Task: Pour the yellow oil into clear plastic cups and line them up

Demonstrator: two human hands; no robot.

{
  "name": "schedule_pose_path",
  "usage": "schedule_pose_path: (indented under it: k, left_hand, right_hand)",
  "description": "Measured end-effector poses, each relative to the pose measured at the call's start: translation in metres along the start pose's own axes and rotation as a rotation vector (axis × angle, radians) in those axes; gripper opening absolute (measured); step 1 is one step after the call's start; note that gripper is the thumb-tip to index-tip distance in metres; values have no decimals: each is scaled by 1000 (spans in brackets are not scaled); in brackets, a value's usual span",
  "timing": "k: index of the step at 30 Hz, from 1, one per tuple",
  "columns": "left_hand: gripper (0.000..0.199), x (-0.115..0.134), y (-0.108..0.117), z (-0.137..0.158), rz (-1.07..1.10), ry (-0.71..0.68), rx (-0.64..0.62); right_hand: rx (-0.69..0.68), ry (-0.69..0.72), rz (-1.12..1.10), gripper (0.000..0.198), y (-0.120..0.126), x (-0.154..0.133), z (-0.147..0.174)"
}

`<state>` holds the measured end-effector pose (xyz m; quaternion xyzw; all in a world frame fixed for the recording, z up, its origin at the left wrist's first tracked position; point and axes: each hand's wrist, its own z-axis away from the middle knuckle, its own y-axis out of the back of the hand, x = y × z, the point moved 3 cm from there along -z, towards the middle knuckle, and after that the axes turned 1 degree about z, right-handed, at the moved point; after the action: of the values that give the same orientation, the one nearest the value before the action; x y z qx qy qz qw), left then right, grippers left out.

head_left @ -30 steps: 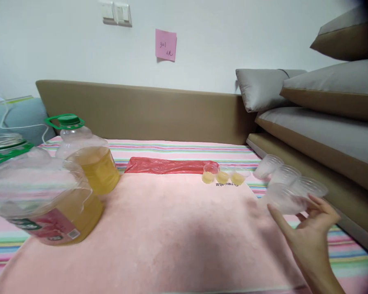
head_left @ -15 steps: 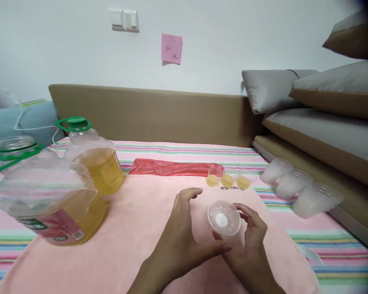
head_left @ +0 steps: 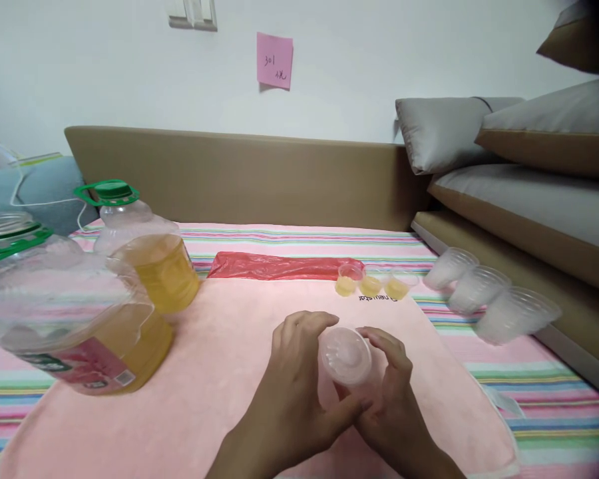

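Note:
A clear plastic cup (head_left: 346, 356), its mouth tilted up towards me, is held low over the pink cloth. My right hand (head_left: 392, 399) is closed round its right side, fingers at the rim. My left hand (head_left: 299, 386) curls round the left side, its fingers by the rim and its thumb across the front; the exact contact is partly hidden. Beyond the hands stand three small clear cups with yellow liquid: a left cup (head_left: 346, 287), a middle cup (head_left: 370, 287) and a right cup (head_left: 396, 289).
Two big jugs of yellow liquid stand at left, a near uncapped jug (head_left: 144, 346) and a far green-capped jug (head_left: 164, 273). A red plastic bag (head_left: 279, 267) lies behind the pink cloth (head_left: 219, 346). Nested clear cups (head_left: 516, 316) lie at right beside stacked cushions (head_left: 534, 206).
The cup has shifted left, into the curve of my left hand, and both hands have come closer together around it. The view has tipped slightly downward.

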<state>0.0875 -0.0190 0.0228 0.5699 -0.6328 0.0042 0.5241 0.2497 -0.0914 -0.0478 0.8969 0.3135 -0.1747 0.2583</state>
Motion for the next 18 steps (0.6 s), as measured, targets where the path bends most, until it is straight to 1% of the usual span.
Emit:
schedule_pose_path:
  k: [3, 7, 13, 18]
  left_hand:
    - [83, 4, 8, -1, -47, -51, -16]
    - [82, 6, 14, -1, -72, -75, -24]
    - [81, 4, 11, 0, -99, -79, -28]
    - [73, 3, 9, 1, -107, -68, -23]
  right_hand:
    - [-50, 12, -28, 68, 0, -4, -2]
    - [-84, 9, -62, 67, -1, -4, -1]
    - [-106, 9, -76, 66, -2, -4, 1]
    - [-113, 12, -84, 61, -1, -7, -2]
